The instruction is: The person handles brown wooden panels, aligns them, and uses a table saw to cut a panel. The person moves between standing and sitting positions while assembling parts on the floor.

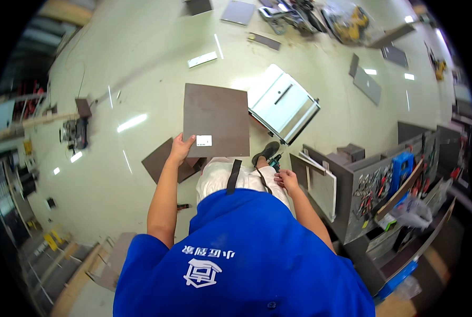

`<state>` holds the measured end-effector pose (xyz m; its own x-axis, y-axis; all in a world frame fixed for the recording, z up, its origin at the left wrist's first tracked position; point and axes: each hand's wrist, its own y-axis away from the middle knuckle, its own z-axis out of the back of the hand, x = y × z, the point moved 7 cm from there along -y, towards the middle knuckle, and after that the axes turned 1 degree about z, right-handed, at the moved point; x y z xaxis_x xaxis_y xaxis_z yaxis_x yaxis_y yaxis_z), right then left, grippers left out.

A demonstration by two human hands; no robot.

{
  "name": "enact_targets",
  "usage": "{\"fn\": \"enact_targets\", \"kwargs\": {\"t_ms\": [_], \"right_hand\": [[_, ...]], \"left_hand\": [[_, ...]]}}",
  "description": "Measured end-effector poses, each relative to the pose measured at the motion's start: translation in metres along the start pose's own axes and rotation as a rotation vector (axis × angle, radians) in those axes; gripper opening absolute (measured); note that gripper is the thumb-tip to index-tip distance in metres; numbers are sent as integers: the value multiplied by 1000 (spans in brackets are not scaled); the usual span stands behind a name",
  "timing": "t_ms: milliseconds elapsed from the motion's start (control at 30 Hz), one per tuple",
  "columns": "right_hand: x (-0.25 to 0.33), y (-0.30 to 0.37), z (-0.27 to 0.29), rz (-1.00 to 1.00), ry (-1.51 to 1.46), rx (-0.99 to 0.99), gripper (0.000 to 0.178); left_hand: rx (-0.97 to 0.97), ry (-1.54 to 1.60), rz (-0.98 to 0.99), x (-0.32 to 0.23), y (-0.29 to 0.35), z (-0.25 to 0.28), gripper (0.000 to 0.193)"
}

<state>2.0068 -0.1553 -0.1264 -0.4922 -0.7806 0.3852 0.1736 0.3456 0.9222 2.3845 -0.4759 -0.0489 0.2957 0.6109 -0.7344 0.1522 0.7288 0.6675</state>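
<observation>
Shelving [14, 105] at far left ran into the black rim, cut off and too dim to sort out. Next, a dark machine [75, 133] on the floor; couldn't make out its kind. A second brown board [156, 158] lay nearer center, partly covered by the left forearm and the brown panel [215, 113]. That panel was in front of the person: left hand [180, 149] gripped its lower left edge, thumb beside a white label [204, 140], fingers hidden behind. Couldn't tell whether the panel's underside rested on anything. White cabinet [281, 100] stood just right, one corner behind the panel. Green-and-black tool [275, 161] by the shoe [267, 151] was only partly visible. Right hand [286, 180] was by the trouser leg, fingers bent; couldn't tell if it held anything. Far right, a plastic bag [415, 212] blocked some stuff near the pliers [370, 193].
</observation>
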Motion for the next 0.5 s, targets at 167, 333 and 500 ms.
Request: {"fn": "enact_targets", "kwargs": {"t_ms": [167,333,500], "right_hand": [[1,-55,11,-50,12,5,27],[-82,-204,17,142,399,-190,47],[-115,-250,-18,4,-186,-92,61]], "left_hand": [[198,-196,-31,34,-62,-86,37],[384,-305,127,109,-139,-178,41],[412,-268,204,218,-205,-214,39]]}}
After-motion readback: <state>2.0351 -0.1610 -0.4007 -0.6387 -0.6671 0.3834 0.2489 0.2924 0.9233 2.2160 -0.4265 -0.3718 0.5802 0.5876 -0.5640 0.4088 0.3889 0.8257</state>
